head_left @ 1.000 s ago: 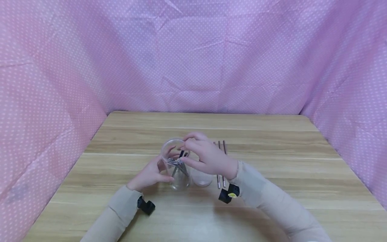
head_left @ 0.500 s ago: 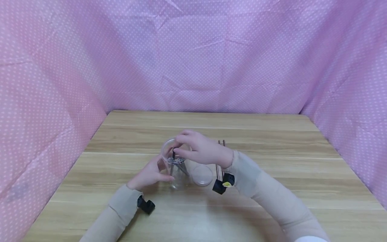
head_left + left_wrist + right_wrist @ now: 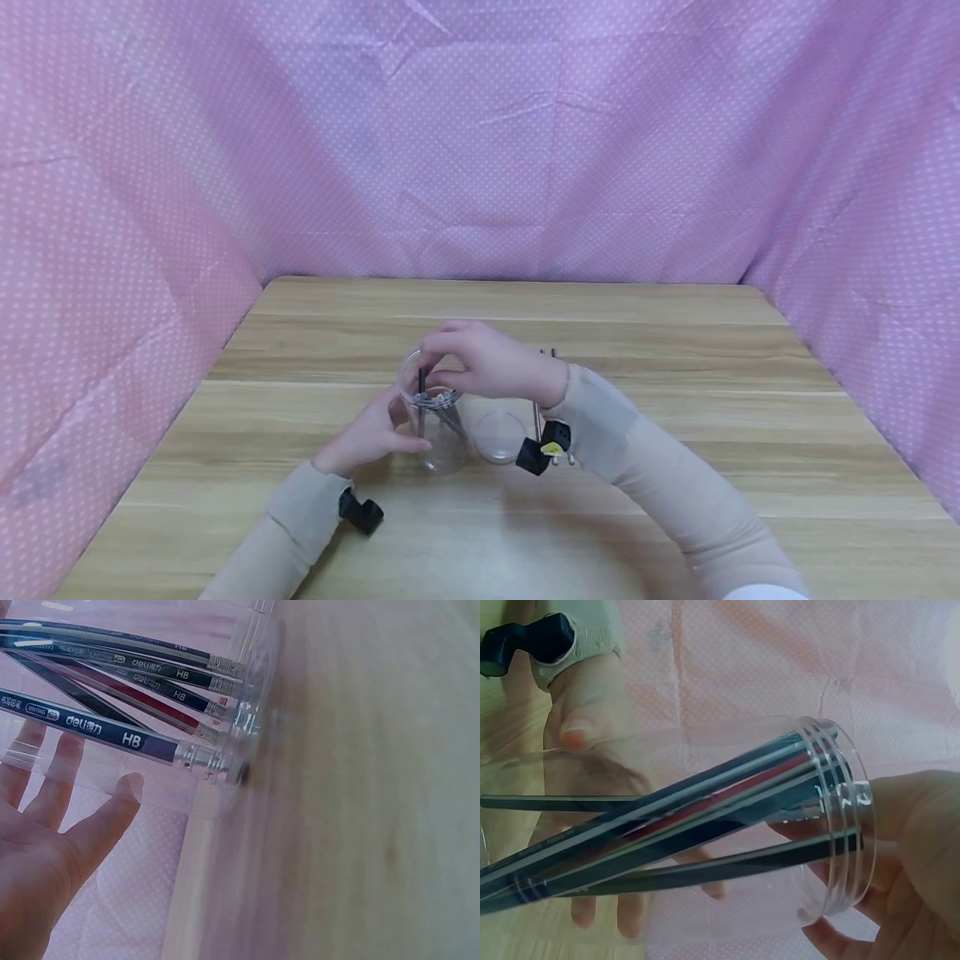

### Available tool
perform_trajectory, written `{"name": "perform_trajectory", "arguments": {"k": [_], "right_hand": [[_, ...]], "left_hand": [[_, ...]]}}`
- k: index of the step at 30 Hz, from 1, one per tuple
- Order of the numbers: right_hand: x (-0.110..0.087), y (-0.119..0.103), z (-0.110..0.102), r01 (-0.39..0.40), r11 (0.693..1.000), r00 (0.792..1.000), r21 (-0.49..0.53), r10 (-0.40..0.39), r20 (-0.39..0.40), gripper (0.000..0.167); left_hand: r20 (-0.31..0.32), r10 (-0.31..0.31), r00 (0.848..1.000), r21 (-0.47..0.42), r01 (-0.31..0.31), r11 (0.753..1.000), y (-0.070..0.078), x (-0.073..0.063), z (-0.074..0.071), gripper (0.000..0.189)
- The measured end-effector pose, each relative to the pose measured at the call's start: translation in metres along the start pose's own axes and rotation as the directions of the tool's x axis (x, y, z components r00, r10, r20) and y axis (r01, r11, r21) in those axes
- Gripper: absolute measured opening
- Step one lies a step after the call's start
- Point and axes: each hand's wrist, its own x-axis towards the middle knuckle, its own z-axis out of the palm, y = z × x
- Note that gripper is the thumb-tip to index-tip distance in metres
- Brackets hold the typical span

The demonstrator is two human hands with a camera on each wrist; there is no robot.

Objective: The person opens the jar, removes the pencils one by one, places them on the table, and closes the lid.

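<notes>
My left hand [image 3: 371, 433] holds a clear plastic jar [image 3: 447, 454] around its side, thumb toward me. Several HB pencils [image 3: 112, 727] lean inside, dark ones and a red one, their silver ferrules gathered toward the jar's base in the left wrist view. At the jar's mouth, my right hand [image 3: 487, 362] bends over the threaded rim and pinches the top end of a dark pencil [image 3: 422, 404] along the left inner wall. Through the wall in the right wrist view, that pencil [image 3: 780, 860] slants apart from the crossed bundle. Part of the rim hides behind my right fingers.
A round clear lid [image 3: 500, 436] lies on the wooden table [image 3: 660, 333] just right of the jar. Beyond it, slim shiny pencils [image 3: 537, 421] lie partly under my right wrist. Black wrist cameras [image 3: 534, 457] hang below both cuffs. Pink dotted cloth [image 3: 480, 167] surrounds the table.
My right hand has shifted left across the jar's mouth, bringing the dark pencil's top from the right side toward the left wall. My left hand and the jar stay nearly in place.
</notes>
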Motion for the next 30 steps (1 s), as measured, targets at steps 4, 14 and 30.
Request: {"name": "perform_trajectory", "arguments": {"k": [4,14,30], "right_hand": [[0.0021,-0.0024,0.0015,-0.026,1.0,1.0,0.003,0.026,-0.006,0.011],[0.0041,-0.0065,0.0047,-0.072,0.994,0.996,0.079,0.076,-0.055,0.013],[0.0087,-0.0076,0.0068,-0.083,0.99,0.996,0.117,0.086,-0.02,0.015]], "left_hand": [[0.002,0.001,1.0,-0.003,-0.001,1.0,-0.0014,-0.0005,-0.0001,0.088],[-0.006,-0.009,1.0,-0.005,0.009,1.0,-0.0006,-0.0004,0.0009,0.083],[-0.018,-0.054,0.998,0.004,0.054,0.999,-0.0031,-0.0018,0.0009,0.083]]}}
